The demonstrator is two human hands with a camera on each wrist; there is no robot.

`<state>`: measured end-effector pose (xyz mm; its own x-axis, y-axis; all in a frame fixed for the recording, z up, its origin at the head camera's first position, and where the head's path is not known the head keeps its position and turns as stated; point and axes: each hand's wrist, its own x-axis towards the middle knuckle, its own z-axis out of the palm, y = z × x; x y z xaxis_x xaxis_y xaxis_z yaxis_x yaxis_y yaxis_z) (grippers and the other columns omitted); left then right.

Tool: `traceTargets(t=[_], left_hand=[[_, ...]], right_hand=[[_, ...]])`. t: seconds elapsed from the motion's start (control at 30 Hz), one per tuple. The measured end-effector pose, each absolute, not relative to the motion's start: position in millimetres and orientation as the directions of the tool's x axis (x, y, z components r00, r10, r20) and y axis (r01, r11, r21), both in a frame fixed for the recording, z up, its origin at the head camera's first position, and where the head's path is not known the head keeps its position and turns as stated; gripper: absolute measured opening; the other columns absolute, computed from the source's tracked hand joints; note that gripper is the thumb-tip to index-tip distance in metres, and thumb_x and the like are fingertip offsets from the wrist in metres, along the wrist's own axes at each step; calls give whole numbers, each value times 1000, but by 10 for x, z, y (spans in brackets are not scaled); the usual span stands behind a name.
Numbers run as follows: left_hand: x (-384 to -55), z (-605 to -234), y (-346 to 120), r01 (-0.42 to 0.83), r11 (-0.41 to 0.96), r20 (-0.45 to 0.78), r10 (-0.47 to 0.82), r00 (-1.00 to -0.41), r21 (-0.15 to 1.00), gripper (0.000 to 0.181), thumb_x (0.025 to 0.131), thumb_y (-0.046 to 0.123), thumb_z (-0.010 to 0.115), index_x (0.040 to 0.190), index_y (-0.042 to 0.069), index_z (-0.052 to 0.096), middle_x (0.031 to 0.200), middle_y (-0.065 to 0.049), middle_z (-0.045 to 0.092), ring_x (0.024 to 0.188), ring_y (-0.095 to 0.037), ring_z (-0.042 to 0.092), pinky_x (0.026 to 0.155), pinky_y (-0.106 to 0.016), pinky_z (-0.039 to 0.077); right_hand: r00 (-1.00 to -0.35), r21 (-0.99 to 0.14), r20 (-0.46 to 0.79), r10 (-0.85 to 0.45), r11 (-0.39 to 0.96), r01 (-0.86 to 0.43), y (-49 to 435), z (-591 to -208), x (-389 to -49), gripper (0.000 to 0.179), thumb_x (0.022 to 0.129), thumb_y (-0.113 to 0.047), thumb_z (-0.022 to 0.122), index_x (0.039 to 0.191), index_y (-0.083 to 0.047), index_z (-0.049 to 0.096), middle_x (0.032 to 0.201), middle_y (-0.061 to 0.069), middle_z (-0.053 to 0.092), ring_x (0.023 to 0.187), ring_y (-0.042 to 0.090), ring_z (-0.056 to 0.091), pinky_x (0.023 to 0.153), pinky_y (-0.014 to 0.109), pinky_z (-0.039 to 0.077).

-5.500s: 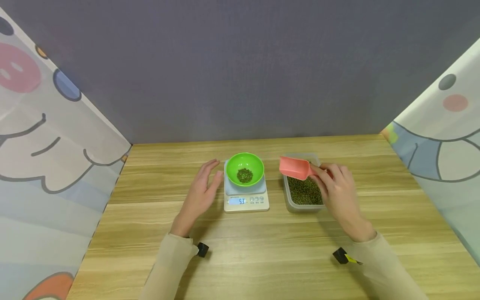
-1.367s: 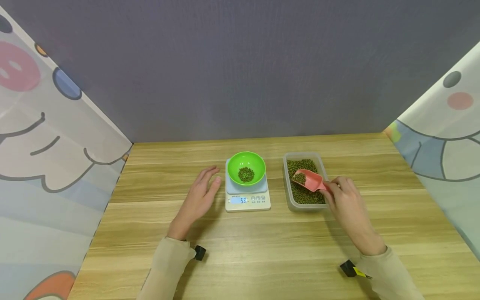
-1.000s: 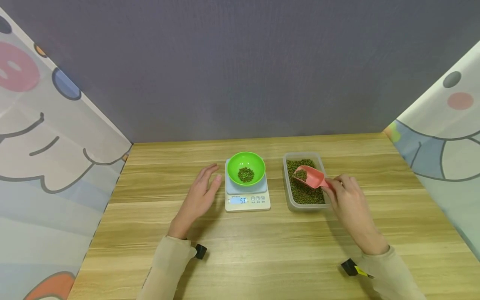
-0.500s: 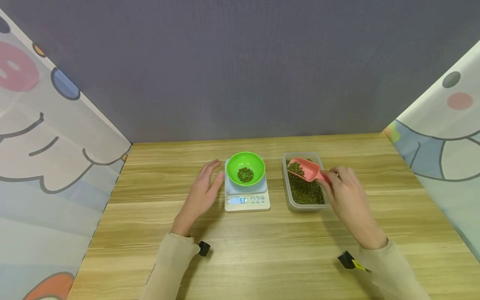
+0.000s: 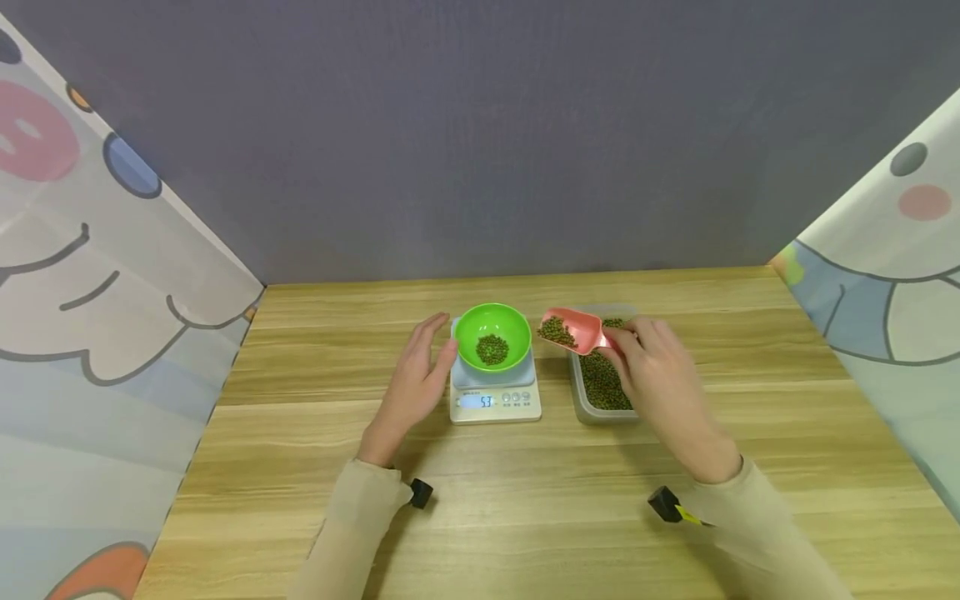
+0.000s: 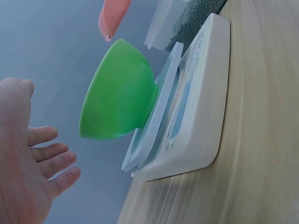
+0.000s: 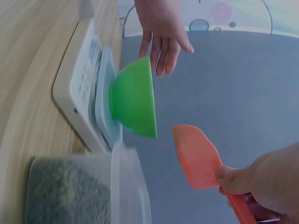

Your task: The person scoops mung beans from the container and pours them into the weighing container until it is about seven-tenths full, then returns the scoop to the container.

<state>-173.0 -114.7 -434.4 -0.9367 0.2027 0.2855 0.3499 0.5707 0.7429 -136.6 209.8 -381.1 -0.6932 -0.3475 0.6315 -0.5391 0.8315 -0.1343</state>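
My right hand [image 5: 663, 392] grips the handle of a pink scoop [image 5: 587, 332], which carries a small heap of green beans [image 5: 557, 331]. The scoop is held in the air between the bean container and a green bowl [image 5: 510, 325], its lip close to the bowl's right rim. In the bowl lies a small pile of beans [image 5: 492, 350]. A white kitchen scale [image 5: 496, 413] bears the bowl and its display reads 53. Left of the bowl, my left hand [image 5: 415, 379] is held with fingers extended; the left wrist view shows it apart from the bowl [image 6: 117, 93].
A clear plastic container [image 5: 606, 417] of green beans stands right of the scale, partly hidden by the right hand and scoop. A grey wall [image 5: 480, 142] rises behind the wooden table [image 5: 525, 517]. Cartoon-printed panels [image 5: 97, 317] flank both sides.
The right hand first lowered the scoop into the container, then lifted it with beans and moved it left toward the bowl. My left hand shifted slightly closer to the bowl. The display still reads 53.
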Motion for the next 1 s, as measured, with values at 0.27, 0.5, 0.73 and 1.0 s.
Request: traceTargets(t=[0.27,0.5,0.73,1.0], left_hand=[[-1752,-4372,-1073,350,548,287,201,-937,760,58,111,42,39,154,2,42,161,-17,40,149,-35,39,122,-54,32],[-1758,-4392,-1050,355,548,299,193,-935,757,58,111,42,39,154,3,43,160,-16,41,148,-36,39,121,-56,33],[-1754,-4390,-1045,350,536,295,188,-937,769,57,111,42,40,154,3,44,160,-17,41,148,-36,39,120,-58,34],[-1751,-4391,-1042,354,536,298,192,-935,767,57,111,41,40,153,2,44,160,-18,41,148,-36,39,120,-58,34]], right_hand=[[-638,-91,663,-391,804,-588,1866,-3816,-1438,20,89,-5,79,99,11,72,91,19,63,84,36,56,74,44,50],[-615,-30,662,-428,805,-593,1758,-3826,-1469,20,90,-6,79,103,8,73,95,18,65,85,37,58,76,47,51],[-607,-3,669,-430,814,-581,1709,-3851,-1460,20,90,-5,78,106,6,73,97,18,64,84,36,58,68,43,48],[-562,21,722,-403,825,-565,1670,-3868,-1470,24,88,-5,79,109,3,73,100,18,64,87,37,58,66,44,47]])
